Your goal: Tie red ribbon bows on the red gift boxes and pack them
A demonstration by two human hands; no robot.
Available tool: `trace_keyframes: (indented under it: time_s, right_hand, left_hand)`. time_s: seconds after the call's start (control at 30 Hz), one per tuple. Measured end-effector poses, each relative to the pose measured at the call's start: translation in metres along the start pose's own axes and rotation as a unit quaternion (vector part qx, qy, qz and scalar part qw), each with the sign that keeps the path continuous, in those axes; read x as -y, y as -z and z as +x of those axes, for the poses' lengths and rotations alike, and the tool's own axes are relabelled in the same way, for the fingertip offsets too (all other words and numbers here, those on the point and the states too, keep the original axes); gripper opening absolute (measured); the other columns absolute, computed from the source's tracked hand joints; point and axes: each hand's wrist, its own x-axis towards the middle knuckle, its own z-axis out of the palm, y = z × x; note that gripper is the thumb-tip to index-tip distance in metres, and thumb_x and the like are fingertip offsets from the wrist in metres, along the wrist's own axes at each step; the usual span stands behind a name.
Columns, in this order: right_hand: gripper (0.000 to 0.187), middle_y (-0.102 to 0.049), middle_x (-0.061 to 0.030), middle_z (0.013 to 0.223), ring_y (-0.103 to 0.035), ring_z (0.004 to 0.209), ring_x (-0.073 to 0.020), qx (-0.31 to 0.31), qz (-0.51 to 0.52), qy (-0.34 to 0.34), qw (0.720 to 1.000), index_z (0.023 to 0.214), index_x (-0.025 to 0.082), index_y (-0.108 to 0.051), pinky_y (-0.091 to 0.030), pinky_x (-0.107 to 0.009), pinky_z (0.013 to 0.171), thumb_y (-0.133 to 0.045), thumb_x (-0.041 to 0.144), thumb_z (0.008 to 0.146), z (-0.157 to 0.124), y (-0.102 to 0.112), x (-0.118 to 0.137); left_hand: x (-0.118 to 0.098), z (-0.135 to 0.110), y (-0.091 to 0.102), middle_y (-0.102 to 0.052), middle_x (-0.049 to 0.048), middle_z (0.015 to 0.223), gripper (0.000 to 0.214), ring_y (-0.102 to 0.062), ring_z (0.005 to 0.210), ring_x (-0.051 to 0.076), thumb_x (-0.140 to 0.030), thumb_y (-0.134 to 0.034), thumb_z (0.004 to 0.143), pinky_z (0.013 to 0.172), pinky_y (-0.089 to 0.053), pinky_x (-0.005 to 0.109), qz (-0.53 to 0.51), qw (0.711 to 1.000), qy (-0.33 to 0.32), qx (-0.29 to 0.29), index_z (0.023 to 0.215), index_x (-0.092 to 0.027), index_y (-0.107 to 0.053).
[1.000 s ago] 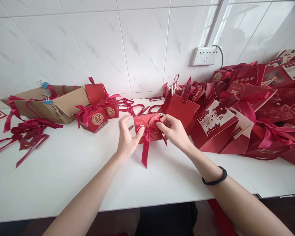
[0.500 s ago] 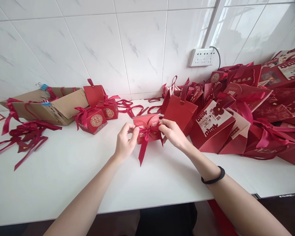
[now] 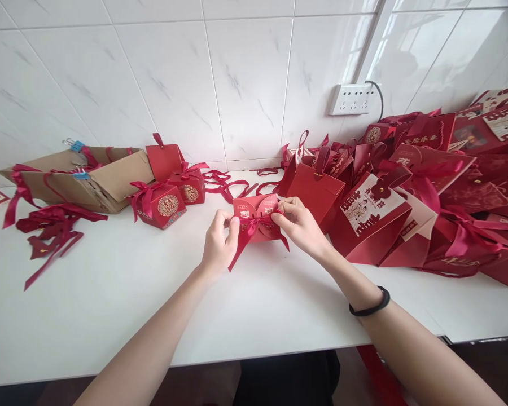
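In front of the small red favour box (image 3: 249, 206), my left hand (image 3: 219, 247) and right hand (image 3: 301, 226) each pinch its dark red ribbon (image 3: 254, 228); I judge an even pull centres the knot.

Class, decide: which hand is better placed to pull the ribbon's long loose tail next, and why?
Probably the left hand: the long tail of the ribbon hangs right beside its thumb, while the right hand pinches at the knot on the small red box.

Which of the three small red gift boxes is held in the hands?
The middle gift box, whose ribbon the left hand and right hand pinch. The other two boxes stand untouched, bows tied, beside the cardboard box.
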Motion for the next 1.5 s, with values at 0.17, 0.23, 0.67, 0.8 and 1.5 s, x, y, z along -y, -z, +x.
trace_keyframes:
  time_s: [0.17, 0.23, 0.67, 0.8, 1.5]
  right_hand:
    - [0.022, -0.051, -0.0069, 0.107, -0.045, 0.114, -0.0204, 0.038, 0.017, -0.003, 0.999, 0.072, 0.019, -0.057, -0.042, -0.032, 0.091, -0.047, 0.036, 0.082, -0.001, -0.001, 0.000]
    - [0.023, -0.052, -0.0070, 0.108, -0.047, 0.113, -0.0204, 0.037, 0.014, -0.001, 0.999, 0.073, 0.019, -0.058, -0.042, -0.034, 0.092, -0.045, 0.035, 0.084, -0.002, -0.003, -0.001]
    - [0.030, -0.057, -0.0060, 0.110, -0.056, 0.101, -0.0207, 0.034, 0.171, -0.056, 0.983, 0.080, 0.018, -0.060, -0.042, -0.040, 0.097, -0.049, 0.045, 0.087, -0.003, -0.017, -0.018]
    - [0.030, -0.057, -0.0063, 0.117, -0.057, 0.101, -0.0215, 0.029, 0.227, -0.061, 0.972, 0.084, 0.019, -0.063, -0.046, -0.038, 0.092, -0.054, 0.047, 0.084, -0.004, -0.023, -0.022]
    - [0.036, -0.061, -0.0053, 0.093, -0.059, 0.094, -0.0206, 0.059, 0.191, -0.070, 0.977, 0.077, 0.017, -0.062, -0.045, -0.038, 0.091, -0.060, 0.053, 0.077, -0.002, -0.016, -0.008]
  left_hand:
    - [0.003, -0.002, -0.002, -0.040, -0.0042, 0.059, 0.021, -0.040, 0.053, 0.011, -0.029, -0.043, 0.086, 0.055, -0.039, 0.022, 0.002, 1.000, 0.015, -0.021, 0.068, -0.022, -0.034]
    - [0.005, -0.002, -0.003, -0.039, -0.0046, 0.058, 0.021, -0.039, 0.052, 0.011, -0.029, -0.043, 0.086, 0.054, -0.038, 0.022, -0.008, 0.999, 0.025, -0.029, 0.068, -0.022, -0.034]
    - [0.006, -0.001, -0.010, -0.037, -0.0065, 0.056, 0.021, -0.036, 0.044, 0.009, -0.028, -0.042, 0.088, 0.044, -0.029, 0.021, 0.000, 0.993, 0.027, -0.118, 0.071, -0.023, -0.030]
    - [0.007, 0.001, -0.011, -0.034, -0.0076, 0.055, 0.023, -0.034, 0.042, 0.009, -0.029, -0.043, 0.088, 0.042, -0.026, 0.022, 0.005, 0.990, 0.034, -0.137, 0.071, -0.023, -0.028]
    - [0.015, 0.014, 0.004, -0.045, 0.0100, 0.124, 0.071, -0.044, 0.120, 0.028, -0.040, -0.076, 0.060, 0.098, -0.039, 0.041, -0.028, 0.994, 0.101, -0.012, 0.122, -0.023, -0.044]
